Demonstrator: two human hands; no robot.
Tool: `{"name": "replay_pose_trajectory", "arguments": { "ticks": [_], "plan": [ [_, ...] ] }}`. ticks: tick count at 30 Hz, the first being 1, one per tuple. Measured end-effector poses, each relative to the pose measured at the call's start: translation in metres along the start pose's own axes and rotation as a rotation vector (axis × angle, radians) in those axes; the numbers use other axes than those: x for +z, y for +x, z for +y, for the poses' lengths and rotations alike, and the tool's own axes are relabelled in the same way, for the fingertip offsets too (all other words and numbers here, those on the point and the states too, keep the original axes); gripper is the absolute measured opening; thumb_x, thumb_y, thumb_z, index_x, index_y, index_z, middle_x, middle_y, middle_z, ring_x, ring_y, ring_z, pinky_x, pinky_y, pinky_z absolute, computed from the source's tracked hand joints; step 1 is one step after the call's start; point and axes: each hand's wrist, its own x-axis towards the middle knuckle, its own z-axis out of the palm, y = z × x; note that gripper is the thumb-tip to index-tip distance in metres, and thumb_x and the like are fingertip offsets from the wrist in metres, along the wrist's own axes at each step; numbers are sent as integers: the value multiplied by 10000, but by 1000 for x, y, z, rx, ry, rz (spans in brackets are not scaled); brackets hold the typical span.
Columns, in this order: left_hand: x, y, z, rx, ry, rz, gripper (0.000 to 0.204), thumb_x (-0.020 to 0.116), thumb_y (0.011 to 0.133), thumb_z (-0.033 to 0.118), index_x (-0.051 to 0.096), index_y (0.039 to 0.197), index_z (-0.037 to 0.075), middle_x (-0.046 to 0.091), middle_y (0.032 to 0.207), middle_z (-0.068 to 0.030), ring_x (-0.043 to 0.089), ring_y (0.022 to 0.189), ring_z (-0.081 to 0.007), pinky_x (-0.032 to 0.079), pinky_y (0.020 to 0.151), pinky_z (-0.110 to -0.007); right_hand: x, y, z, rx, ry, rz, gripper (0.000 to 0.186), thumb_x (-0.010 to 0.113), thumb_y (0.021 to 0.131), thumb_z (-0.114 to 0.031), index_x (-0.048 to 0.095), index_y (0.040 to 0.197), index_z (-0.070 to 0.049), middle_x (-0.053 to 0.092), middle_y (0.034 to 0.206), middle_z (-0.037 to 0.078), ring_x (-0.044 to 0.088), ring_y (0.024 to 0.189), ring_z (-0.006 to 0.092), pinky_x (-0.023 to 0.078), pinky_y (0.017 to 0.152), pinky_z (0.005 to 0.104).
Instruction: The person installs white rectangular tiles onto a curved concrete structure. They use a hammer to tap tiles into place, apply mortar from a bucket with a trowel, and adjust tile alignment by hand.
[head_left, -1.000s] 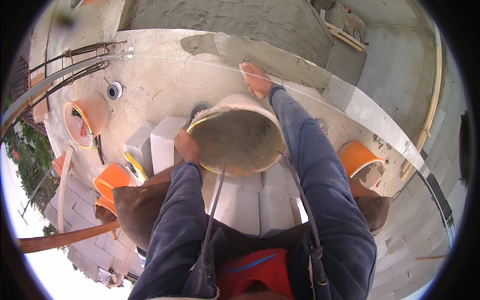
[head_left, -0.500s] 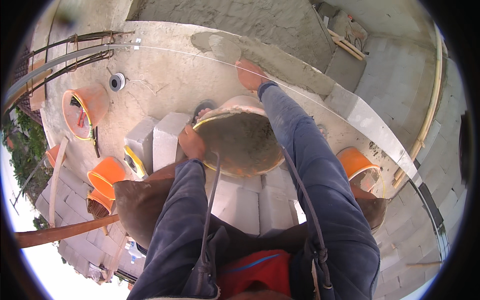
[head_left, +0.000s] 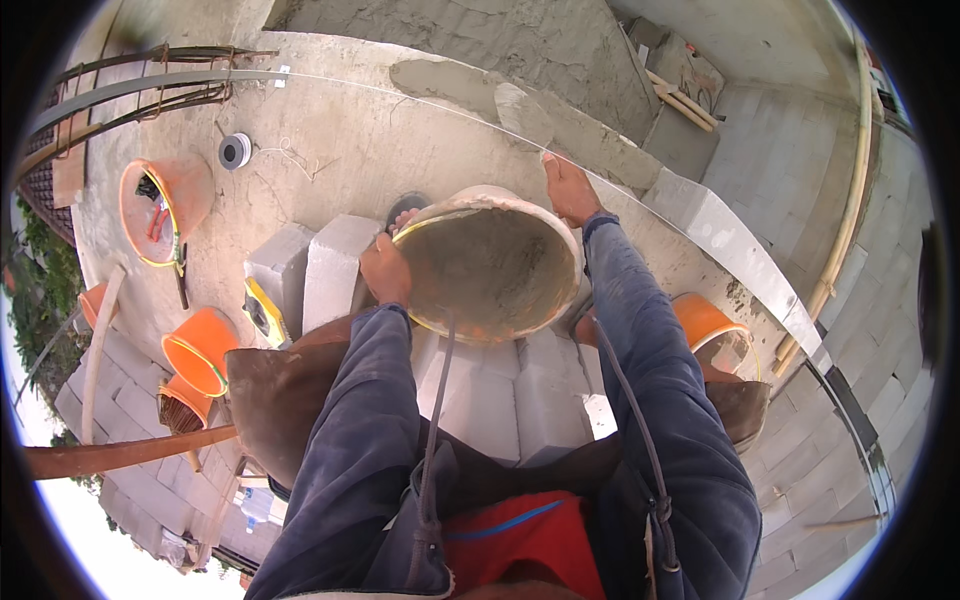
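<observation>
**Left hand [head_left: 385, 270] on the bucket [head_left: 497, 201], right hand [head_left: 572, 192] out past its rim**

From where I stand, the bucket sits squarely between the worker's forearms, mouth up, with a grey mix [head_left: 490, 265] inside. The left fingers are closed on the rim at its left side, touching it. The right hand is just beyond the rim's upper right, apart from the mix and close by the taut white string [head_left: 430, 107]. Its fingers are curled narrow, and past them a pale, blade-like shape [head_left: 520, 112] lies over the smeared wet mortar [head_left: 430, 80]. It could be a trowel; I can't tell whether the fingers hold it, because the back of the hand covers the grip.

The bucket's underside is out of sight, so I can't make out how it meets the pale blocks [head_left: 478, 405] below. Behind its upper left edge, a foot [head_left: 406, 214] in a dark sandal shows only in part. Off to the right, an orange bucket [head_left: 697, 318] is half covered by the worker's sleeve and brown-clothed knee [head_left: 738, 408]. What fills the bucket at far left [head_left: 190, 195] is hard to read, beyond something red.
</observation>
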Motion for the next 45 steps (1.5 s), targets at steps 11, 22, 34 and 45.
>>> {"name": "replay_pose_trajectory", "arguments": {
  "ticks": [11, 22, 34, 45],
  "plan": [
    [-3, -2, -4, -30, -2, 9, 527, 476, 1005, 330, 770, 1040, -106, 770, 992, -313, 758, 954, -411, 538, 893, -485, -13, -17, 31, 299, -31, -20, 541, 334, 1142, -487, 608, 1276, -41, 729, 1080, 266, 734, 867, 414, 574, 794, 512],
    [2, 3, 2, -43, 148, 40, 587, 445, 1012, 408, 790, 1072, -63, 753, 1099, -319, 716, 1070, -494, 526, 976, -534, -82, -173, 77, 152, -417, 58, 456, 412, 1107, -439, 580, 1358, -97, 699, 1206, 324, 650, 1183, 500, 498, 1003, 584],
    [-11, -12, 26, -103, 180, -46, 540, 429, 1027, 383, 803, 1173, 21, 774, 1170, -234, 725, 1143, -429, 536, 1007, -491, -33, -38, -49, 103, -524, 110, 473, 540, 1049, -386, 655, 1409, -102, 669, 1410, 252, 636, 1317, 438, 506, 1116, 521],
    [-20, -21, 35, -40, -11, -108, 532, 443, 1029, 355, 786, 1240, 7, 791, 1254, -119, 729, 1232, -287, 529, 1062, -381, -30, -26, -66, -4, -572, 28, 502, 521, 1038, -379, 656, 1411, -72, 676, 1386, 263, 648, 1289, 447, 506, 1116, 518]
  ]
}}
